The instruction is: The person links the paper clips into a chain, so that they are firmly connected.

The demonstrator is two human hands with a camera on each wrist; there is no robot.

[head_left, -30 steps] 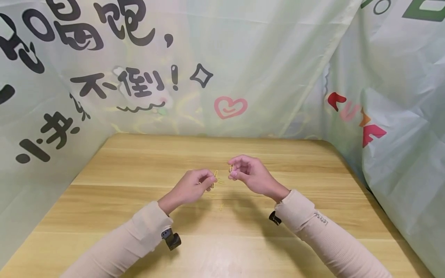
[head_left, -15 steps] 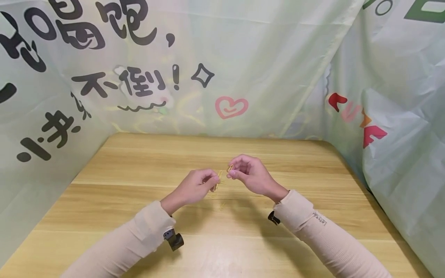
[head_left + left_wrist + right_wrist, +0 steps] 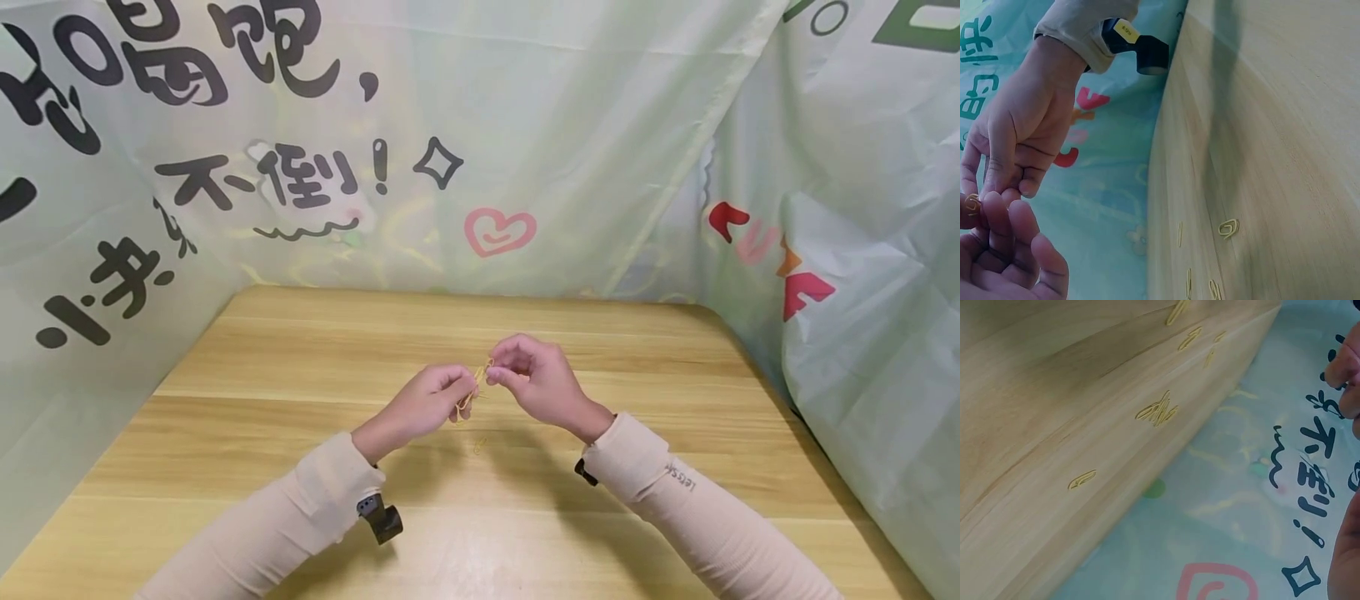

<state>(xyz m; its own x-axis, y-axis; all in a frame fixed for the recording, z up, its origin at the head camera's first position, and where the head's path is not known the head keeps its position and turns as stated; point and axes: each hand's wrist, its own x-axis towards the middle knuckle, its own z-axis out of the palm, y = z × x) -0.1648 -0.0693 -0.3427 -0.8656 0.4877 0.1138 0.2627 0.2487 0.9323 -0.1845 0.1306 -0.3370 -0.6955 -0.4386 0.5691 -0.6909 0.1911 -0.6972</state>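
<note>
Above the middle of the table my left hand [image 3: 423, 404] pinches a yellow paper clip [image 3: 478, 376] that sticks up past the fingertips. More yellow wire hangs below those fingers; whether it is linked to the clip I cannot tell. Close on the right, my right hand [image 3: 543, 379] pinches another yellow paper clip [image 3: 490, 363] between thumb and forefinger. The two clips meet or overlap in the head view. In the left wrist view, fingertips of the left hand [image 3: 1007, 250] and right hand [image 3: 1025, 125] come together, with yellow wire [image 3: 972, 203] showing between fingers.
Loose yellow paper clips lie on the wooden table [image 3: 300, 350]: a small pile [image 3: 1159, 411], a single clip [image 3: 1082, 480] and several others. One loose clip [image 3: 481, 445] lies below the hands. Printed cloth [image 3: 585, 167] hangs behind and at both sides.
My left hand has moved right and the right hand slightly left. The gap between their fingertips has narrowed, and the held clips have come together.
</note>
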